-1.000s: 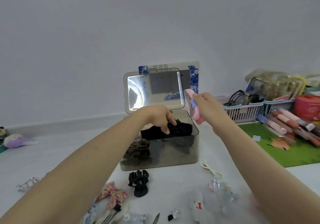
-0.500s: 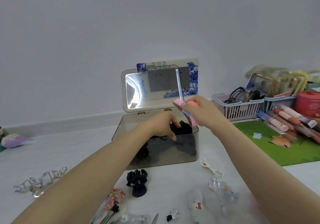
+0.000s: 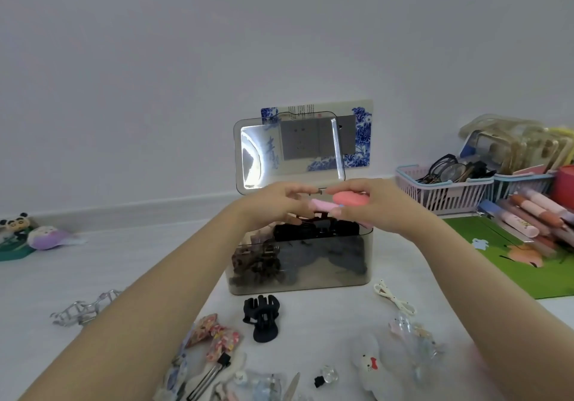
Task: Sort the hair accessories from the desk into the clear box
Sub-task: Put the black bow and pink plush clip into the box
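Note:
The clear smoky box [image 3: 366, 264] stands mid-desk with its lid [image 3: 289, 152] raised, holding dark and brown claw clips. Above its opening my right hand [image 3: 372, 208] grips a pink hair clip [image 3: 341, 200]. My left hand [image 3: 273, 205] meets it from the left, fingertips pinching the clip's pale pink end. On the desk in front lie a black claw clip [image 3: 262, 316], floral bows [image 3: 214, 335], a silver clip [image 3: 84, 309], a white plush clip [image 3: 369, 366] and clear clips [image 3: 413, 335].
A white cord [image 3: 394, 298] lies right of the box. Baskets [image 3: 447, 192] with glasses, tubes [image 3: 528, 214] and a green mat [image 3: 534, 260] fill the right side. Plush toys [image 3: 40, 237] sit at far left. A blue-patterned card [image 3: 357, 133] leans on the wall behind.
My left hand has come up out of the box and taken the end of the pink clip. My right hand has brought the clip lower, over the box opening.

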Action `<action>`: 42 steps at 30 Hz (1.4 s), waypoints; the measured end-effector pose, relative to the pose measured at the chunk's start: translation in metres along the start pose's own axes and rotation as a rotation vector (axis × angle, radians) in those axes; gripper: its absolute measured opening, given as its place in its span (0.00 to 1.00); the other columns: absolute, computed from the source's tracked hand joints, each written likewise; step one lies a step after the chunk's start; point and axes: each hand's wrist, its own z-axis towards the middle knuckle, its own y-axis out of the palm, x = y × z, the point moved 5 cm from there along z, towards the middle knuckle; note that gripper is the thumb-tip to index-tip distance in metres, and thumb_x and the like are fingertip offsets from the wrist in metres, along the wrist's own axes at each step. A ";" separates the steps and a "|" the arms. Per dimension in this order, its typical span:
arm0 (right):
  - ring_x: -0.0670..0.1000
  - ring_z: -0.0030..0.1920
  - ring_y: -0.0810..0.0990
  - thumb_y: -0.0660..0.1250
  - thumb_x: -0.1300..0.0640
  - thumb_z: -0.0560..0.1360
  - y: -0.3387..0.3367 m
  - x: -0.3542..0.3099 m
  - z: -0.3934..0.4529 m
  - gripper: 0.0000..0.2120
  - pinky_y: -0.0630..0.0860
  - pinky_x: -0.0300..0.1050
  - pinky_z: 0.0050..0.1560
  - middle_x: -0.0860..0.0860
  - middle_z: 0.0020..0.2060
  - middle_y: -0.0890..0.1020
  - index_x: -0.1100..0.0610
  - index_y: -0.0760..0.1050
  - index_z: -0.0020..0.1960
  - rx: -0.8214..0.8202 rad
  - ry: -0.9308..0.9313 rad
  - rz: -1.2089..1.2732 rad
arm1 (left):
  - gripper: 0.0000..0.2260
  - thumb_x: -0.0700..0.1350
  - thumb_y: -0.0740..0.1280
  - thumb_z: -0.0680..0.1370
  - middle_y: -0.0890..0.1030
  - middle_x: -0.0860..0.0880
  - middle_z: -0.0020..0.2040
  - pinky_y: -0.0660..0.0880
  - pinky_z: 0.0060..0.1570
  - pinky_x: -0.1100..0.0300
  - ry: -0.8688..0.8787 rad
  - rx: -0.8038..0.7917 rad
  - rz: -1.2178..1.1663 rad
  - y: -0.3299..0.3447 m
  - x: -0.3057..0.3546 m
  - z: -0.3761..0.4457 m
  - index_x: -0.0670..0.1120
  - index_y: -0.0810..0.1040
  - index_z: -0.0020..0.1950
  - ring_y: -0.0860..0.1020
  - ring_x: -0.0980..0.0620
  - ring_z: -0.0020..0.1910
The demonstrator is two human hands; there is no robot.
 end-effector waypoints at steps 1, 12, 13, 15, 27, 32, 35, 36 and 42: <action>0.38 0.45 0.74 0.72 0.51 0.70 0.002 -0.003 -0.001 0.18 0.69 0.28 0.42 0.42 0.52 0.76 0.43 0.76 0.58 -0.029 -0.018 -0.005 | 0.15 0.42 0.65 0.78 0.81 0.47 0.57 0.78 0.49 0.61 -0.023 -0.050 -0.125 -0.001 0.001 -0.008 0.48 0.74 0.65 0.81 0.50 0.54; 0.36 0.50 0.76 0.68 0.42 0.69 0.028 -0.044 -0.011 0.21 0.74 0.31 0.49 0.33 0.51 0.74 0.39 0.71 0.61 -0.178 -0.226 0.050 | 0.11 0.34 0.65 0.76 0.81 0.43 0.50 0.81 0.46 0.63 -0.085 0.107 -0.520 -0.023 -0.017 -0.065 0.39 0.79 0.57 0.81 0.52 0.44; 0.39 0.49 0.77 0.66 0.40 0.67 0.030 -0.045 -0.013 0.22 0.76 0.36 0.51 0.35 0.53 0.75 0.39 0.71 0.61 -0.220 -0.208 0.068 | 0.10 0.33 0.65 0.76 0.81 0.43 0.51 0.81 0.47 0.62 -0.084 0.146 -0.534 -0.023 -0.019 -0.071 0.38 0.79 0.56 0.81 0.50 0.45; 0.45 0.48 0.80 0.64 0.39 0.66 0.032 -0.047 -0.016 0.24 0.79 0.42 0.49 0.40 0.54 0.77 0.39 0.71 0.61 -0.273 -0.177 0.103 | 0.09 0.32 0.66 0.75 0.82 0.43 0.49 0.81 0.47 0.62 -0.059 0.218 -0.568 -0.021 -0.022 -0.081 0.38 0.80 0.54 0.81 0.50 0.44; 0.48 0.43 0.76 0.73 0.53 0.70 0.006 -0.011 0.009 0.19 0.69 0.38 0.41 0.48 0.45 0.78 0.51 0.76 0.60 -0.084 0.069 -0.174 | 0.06 0.43 0.76 0.69 0.83 0.47 0.42 0.79 0.55 0.53 -0.203 0.252 -0.075 -0.009 -0.010 -0.033 0.48 0.84 0.44 0.80 0.49 0.40; 0.48 0.41 0.77 0.74 0.53 0.69 0.014 -0.003 0.034 0.14 0.72 0.36 0.34 0.48 0.41 0.80 0.55 0.80 0.53 -0.325 0.199 -0.402 | 0.12 0.39 0.72 0.72 0.84 0.41 0.49 0.78 0.55 0.53 -0.379 0.045 0.073 0.001 -0.023 -0.007 0.39 0.82 0.54 0.81 0.48 0.40; 0.51 0.41 0.81 0.73 0.56 0.69 0.023 -0.002 0.049 0.15 0.77 0.37 0.34 0.55 0.46 0.85 0.60 0.80 0.54 -0.476 0.270 -0.580 | 0.12 0.37 0.67 0.76 0.83 0.40 0.50 0.75 0.55 0.59 -0.410 -0.113 0.175 0.008 -0.015 -0.002 0.37 0.79 0.59 0.82 0.51 0.38; 0.50 0.42 0.82 0.72 0.57 0.70 0.027 0.000 0.052 0.15 0.77 0.37 0.35 0.55 0.47 0.85 0.61 0.79 0.55 -0.510 0.305 -0.633 | 0.13 0.35 0.64 0.78 0.82 0.38 0.55 0.75 0.57 0.59 -0.418 -0.161 0.189 0.013 -0.012 -0.002 0.35 0.77 0.61 0.82 0.48 0.42; 0.51 0.45 0.84 0.73 0.54 0.69 0.051 0.020 0.065 0.18 0.79 0.45 0.54 0.51 0.50 0.85 0.59 0.80 0.56 -0.652 0.412 -0.834 | 0.15 0.37 0.58 0.81 0.75 0.35 0.64 0.72 0.64 0.55 -0.479 -0.334 0.225 0.041 -0.015 0.004 0.33 0.72 0.65 0.75 0.42 0.64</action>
